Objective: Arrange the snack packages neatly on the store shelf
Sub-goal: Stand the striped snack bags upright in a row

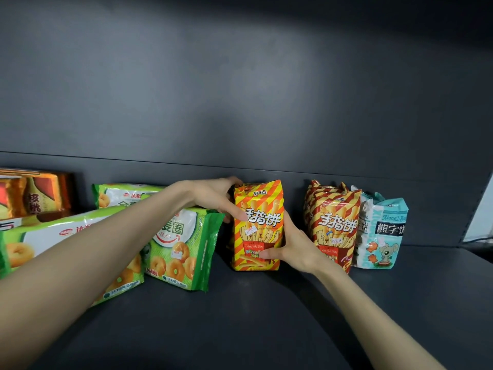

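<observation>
An orange-and-yellow striped finger-biscuit bag [262, 209] stands upright in the middle of the dark shelf [240, 316]. My left hand [217, 198] grips its upper left edge, thumb on the front. My right hand [292, 249] holds its lower right corner. To the right stand dark red striped finger-biscuit bags [333, 225] and a pale blue bear-biscuit bag [384, 231], all upright and touching. Left of the held bag, green doughnut-ring bags [184, 252] lean and overlap, partly hidden by my left forearm.
An orange walnut-cake pack [34, 196] lies at the far left against the shelf's back wall [240, 102]. A gap separates the held bag from the red striped bags. The shelf's right side panel [480, 204] rises at the far right.
</observation>
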Motion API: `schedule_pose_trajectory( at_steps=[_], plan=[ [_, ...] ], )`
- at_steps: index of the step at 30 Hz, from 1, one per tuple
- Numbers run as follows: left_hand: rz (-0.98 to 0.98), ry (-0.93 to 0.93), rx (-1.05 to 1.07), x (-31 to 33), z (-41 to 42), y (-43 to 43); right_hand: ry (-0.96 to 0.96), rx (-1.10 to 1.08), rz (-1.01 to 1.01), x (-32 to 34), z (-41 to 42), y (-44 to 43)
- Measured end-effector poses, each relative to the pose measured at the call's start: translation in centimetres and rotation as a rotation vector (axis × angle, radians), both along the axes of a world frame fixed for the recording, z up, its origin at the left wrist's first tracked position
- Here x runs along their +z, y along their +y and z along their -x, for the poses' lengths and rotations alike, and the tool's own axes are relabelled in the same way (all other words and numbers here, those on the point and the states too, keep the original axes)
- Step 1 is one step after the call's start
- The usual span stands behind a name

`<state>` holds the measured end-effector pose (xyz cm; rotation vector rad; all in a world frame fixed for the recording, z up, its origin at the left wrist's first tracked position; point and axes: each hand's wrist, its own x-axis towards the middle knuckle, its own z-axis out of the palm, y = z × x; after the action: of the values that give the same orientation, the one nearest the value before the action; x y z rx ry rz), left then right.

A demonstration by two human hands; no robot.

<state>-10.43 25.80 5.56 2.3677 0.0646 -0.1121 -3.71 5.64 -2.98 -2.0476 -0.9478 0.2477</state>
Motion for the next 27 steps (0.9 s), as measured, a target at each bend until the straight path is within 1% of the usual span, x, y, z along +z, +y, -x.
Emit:
schedule_pose_trajectory(
  at_steps=[3,7,9,14,22,27],
  plan=[
    [0.008,0.024,-0.033,0.1,0.0,-0.6,0.000,-0.011,0.018,0.0,-0.1,-0.2],
    [-0.071,0.051,-0.055,0.0,-0.2,-1.4,0.016,0.011,0.088,-0.3,0.2,0.0],
    [-0.088,0.046,-0.048,-0.1,-0.3,-1.6,0.004,-0.007,0.078,-0.6,0.2,0.1],
    [-0.054,0.040,-0.028,-0.2,-0.4,-1.7,-0.036,-0.047,0.051,-0.5,0.0,-0.2],
    [-0.093,0.071,-0.034,-0.2,-0.2,-1.8,-0.066,-0.058,0.054,-0.1,-0.2,-0.5],
    [-0.072,0.083,-0.015,-0.4,-0.1,-1.7,-0.071,-0.059,0.050,-0.1,-0.2,-0.6]
  ],
)
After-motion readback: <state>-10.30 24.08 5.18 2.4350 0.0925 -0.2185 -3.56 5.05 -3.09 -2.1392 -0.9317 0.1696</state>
